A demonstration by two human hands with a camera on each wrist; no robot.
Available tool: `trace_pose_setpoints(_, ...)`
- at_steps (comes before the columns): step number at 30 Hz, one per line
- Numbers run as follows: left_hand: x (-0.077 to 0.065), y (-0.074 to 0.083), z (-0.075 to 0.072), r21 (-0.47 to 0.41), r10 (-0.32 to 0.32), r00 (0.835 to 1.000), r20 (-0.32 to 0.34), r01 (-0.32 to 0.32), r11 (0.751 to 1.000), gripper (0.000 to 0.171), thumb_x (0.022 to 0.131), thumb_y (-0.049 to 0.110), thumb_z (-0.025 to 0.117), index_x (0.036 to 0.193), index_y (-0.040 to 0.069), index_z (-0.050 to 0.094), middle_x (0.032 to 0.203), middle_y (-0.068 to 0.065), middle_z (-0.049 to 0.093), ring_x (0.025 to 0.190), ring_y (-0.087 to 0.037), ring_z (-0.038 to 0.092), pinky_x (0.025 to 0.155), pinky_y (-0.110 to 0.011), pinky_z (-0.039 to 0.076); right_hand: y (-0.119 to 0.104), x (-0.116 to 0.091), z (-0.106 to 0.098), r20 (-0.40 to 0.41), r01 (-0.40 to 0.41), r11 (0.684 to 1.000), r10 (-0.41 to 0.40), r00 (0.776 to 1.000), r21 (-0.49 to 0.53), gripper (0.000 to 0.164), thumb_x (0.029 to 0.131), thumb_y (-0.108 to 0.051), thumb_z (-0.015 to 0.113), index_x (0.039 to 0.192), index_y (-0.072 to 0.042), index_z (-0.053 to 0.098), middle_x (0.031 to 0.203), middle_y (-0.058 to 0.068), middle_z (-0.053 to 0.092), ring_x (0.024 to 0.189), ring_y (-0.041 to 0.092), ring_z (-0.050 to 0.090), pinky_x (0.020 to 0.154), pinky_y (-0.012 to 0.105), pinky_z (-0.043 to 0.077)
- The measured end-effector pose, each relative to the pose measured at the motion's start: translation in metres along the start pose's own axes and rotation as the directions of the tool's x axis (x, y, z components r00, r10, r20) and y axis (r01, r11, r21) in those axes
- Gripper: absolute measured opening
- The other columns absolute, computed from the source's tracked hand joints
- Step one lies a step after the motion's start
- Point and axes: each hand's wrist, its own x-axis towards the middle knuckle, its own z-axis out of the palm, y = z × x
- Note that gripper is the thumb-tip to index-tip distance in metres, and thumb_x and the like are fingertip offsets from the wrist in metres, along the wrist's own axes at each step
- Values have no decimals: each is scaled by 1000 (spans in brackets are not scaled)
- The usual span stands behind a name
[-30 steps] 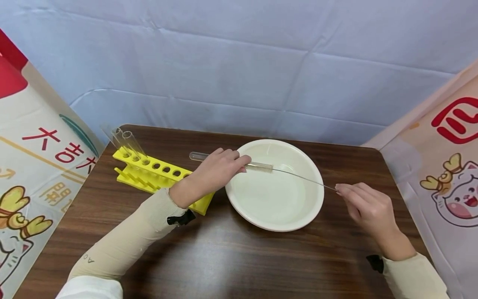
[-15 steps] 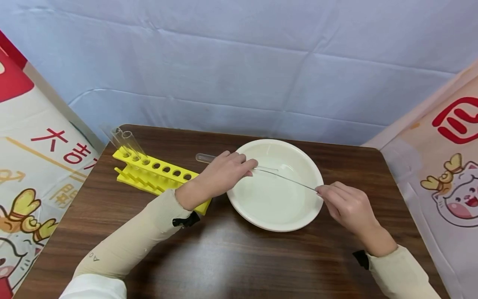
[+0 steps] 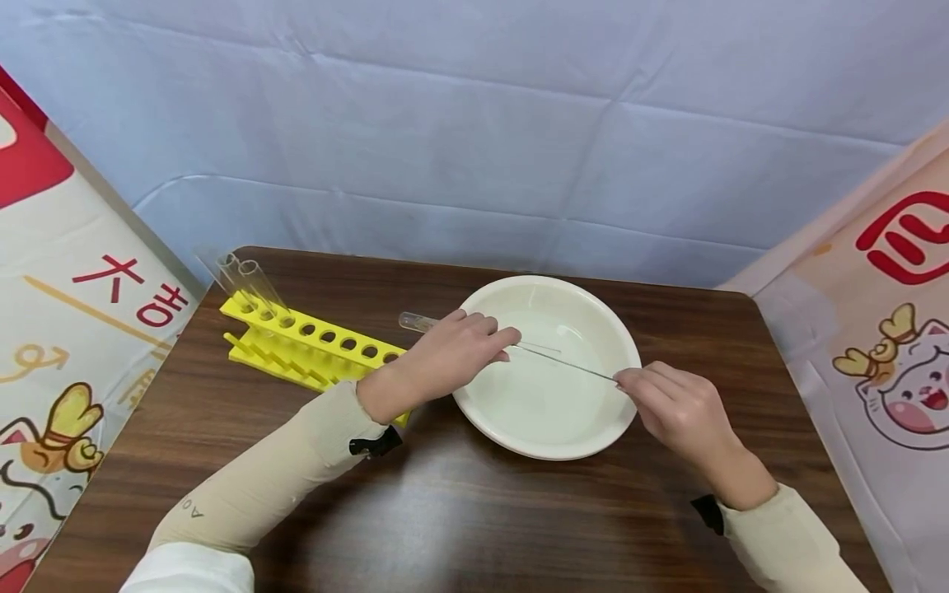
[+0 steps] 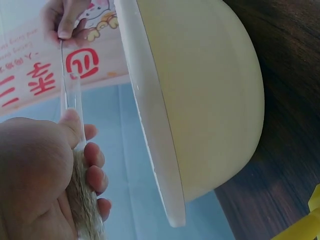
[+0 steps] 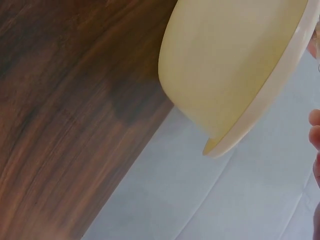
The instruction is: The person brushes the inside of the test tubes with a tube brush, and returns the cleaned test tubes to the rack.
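Over the white basin (image 3: 549, 449), my left hand (image 3: 463, 354) grips a clear glass test tube (image 3: 415, 321) lying nearly level, its closed end poking out to the left. Inside the tube, the pale bristles of a test tube brush (image 4: 86, 205) show at the palm in the left wrist view. The brush's thin wire handle (image 3: 574, 365) comes out of the tube's mouth toward the right. My right hand (image 3: 678, 408) pinches that wire at the basin's right rim. In the right wrist view only some fingertips (image 5: 315, 132) show at the edge.
A yellow test tube rack (image 3: 334, 350) stands on the wooden table (image 3: 474, 527) left of the basin, partly behind my left forearm. Several clear test tubes (image 3: 259, 288) stand in its left end. A pale cloth backdrop (image 3: 460, 148) hangs behind the table.
My right hand has moved left toward my left hand, and the bristles have gone from the tube's mouth deeper inside. My left hand has shifted slightly right with the tube.
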Motion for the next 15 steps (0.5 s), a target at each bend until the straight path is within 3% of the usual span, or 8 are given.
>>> trace_pose_setpoints(9,1,2,1,-2,7,1000,8,-7,1000,22,105,28,60,122,15,62,88,-2,63,81,-19,61,71,-29,47,-1,-2,9,33,-56,995,54,998,78,34,108,-21,54,86,-4,75,77,4,72,58,14,60,47,28,48)
trace_pose_setpoints(12,1,3,1,-1,12,1000,-4,-12,1000,22,104,27,61,122,15,63,88,-2,63,81,-19,61,71,-29,47,-1,-5,12,74,-154,979,146,987,134,37,108,-27,53,88,-5,75,77,4,71,59,11,58,47,25,46)
trace_pose_setpoints(15,1,4,1,1,14,1000,-7,-14,1000,22,104,27,61,122,15,63,88,-1,63,80,-19,61,70,-29,48,-3,-9,12,131,-301,931,279,951,206,33,107,-28,56,88,-8,74,77,1,69,60,6,52,50,20,41)
